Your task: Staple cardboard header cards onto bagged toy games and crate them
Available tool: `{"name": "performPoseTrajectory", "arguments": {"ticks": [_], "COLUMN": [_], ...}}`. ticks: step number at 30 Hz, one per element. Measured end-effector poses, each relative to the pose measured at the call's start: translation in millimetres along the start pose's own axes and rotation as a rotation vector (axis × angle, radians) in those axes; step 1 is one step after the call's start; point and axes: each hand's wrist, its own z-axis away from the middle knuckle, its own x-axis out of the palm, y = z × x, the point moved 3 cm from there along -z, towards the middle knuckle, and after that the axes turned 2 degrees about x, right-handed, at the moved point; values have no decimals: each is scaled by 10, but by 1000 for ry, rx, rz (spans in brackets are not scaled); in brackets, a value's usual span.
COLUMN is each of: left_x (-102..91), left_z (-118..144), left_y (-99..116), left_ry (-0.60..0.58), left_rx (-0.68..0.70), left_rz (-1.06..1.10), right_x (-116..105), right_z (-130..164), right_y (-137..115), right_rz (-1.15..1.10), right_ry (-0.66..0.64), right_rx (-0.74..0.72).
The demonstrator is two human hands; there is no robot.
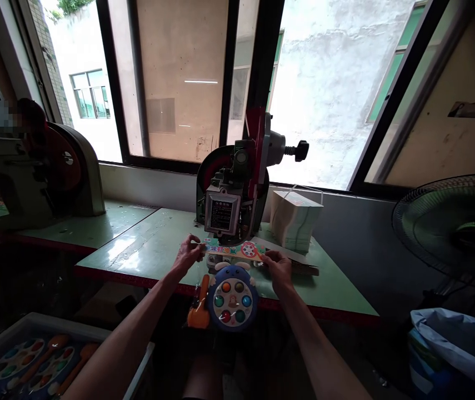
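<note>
A long printed cardboard header (231, 249) is stretched level between my two hands, under the head of a bench machine (237, 189). The fingers of my left hand (188, 255) pinch its left end. My right hand (279, 271) grips the opposite end, thumb and fingers closed on it. Just below the header is a round blue animal-faced toy (233, 324) with coloured buttons, apparently in clear plastic. Beside it, to the left, is an orange toy mallet (198, 315). The machine covers part of the header's top edge.
Behind my right hand stands a strapped stack of cards (298, 219) on the green table (329, 289). A crate (95, 328) at lower left holds more toys. Another machine (70, 172) is at left; a fan (462, 233) and a large bag (454, 344) are at right.
</note>
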Motion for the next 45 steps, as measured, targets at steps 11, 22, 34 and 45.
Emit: {"name": "performPoseTrajectory", "arguments": {"ticks": [11,22,34,45], "left_x": [-446,-167,-410,-682], "left_z": [49,324,563,668], "left_y": [32,-119,60,95], "left_ry": [81,-20,131,224], "left_rx": [-43,-289,-386,-409], "left_rz": [9,263,368,363], "right_x": [447,497,764,1004], "right_z": [34,12,721,797], "right_y": [98,110,337,457], "right_rz": [-18,-40,52,84], "right_ry": [-87,8,-357,-332], "right_rx": [9,46,98,76]}}
